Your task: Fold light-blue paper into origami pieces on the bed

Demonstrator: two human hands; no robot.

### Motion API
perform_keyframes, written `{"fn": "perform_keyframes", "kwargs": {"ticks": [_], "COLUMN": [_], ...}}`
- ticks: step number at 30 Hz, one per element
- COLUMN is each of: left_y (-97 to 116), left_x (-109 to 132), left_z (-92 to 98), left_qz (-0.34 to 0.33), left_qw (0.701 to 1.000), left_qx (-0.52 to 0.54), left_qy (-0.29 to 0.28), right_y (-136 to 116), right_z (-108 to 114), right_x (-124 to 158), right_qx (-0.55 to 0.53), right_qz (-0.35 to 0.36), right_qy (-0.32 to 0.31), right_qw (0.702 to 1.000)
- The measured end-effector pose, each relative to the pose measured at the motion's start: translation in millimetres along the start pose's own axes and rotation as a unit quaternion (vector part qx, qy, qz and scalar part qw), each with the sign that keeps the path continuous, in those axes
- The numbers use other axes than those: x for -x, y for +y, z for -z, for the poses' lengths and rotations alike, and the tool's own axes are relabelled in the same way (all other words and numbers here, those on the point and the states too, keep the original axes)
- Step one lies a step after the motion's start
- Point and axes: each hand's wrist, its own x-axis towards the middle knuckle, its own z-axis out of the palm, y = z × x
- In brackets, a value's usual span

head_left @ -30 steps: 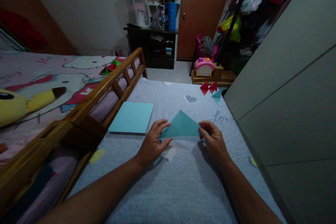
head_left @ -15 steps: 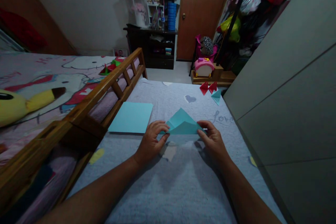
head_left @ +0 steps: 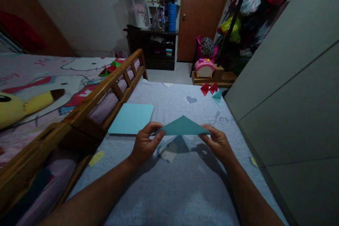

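A light-blue sheet of paper folded into a wide triangle [head_left: 182,126] is held up above the bed, its peak pointing away from me. My left hand [head_left: 148,139] pinches its left corner between thumb and fingers. At the opposite corner, my right hand [head_left: 217,141] grips the paper the same way. The triangle's shadow falls on the sheet below it. To the left of my left hand lies a flat stack of square light-blue paper [head_left: 131,118].
Two red folded paper pieces [head_left: 204,89] and a light-blue folded piece [head_left: 217,96] sit at the bed's far right. A wooden rail [head_left: 106,88] borders the left side; a pale cabinet [head_left: 296,88] stands on the right. The patterned bedsheet [head_left: 169,187] lies beneath my arms.
The paper's upper layers have come together into one plain triangle, where a pointed flap stood open before. My left hand has shifted left to the outer corner, and the paper casts a clearer shadow.
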Motion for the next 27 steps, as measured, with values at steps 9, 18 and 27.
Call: {"fn": "perform_keyframes", "kwargs": {"ticks": [9,18,27], "left_y": [1,-6,-11], "left_x": [-10,-6,-6], "left_z": [-5.3,-16.1,-17.8], "left_qz": [0.131,0.234,0.241], "left_qw": [0.968,0.961,0.966], "left_qx": [0.21,0.127,0.076], "left_qy": [-0.038,-0.073,-0.052], "right_y": [8,27,12], "right_z": [-13,-21,-45], "right_x": [0,3,11], "right_qx": [-0.166,0.075,0.333], "right_qz": [-0.141,-0.095,0.118], "right_qy": [0.047,0.099,-0.061], "right_qw": [0.975,0.988,0.933]}}
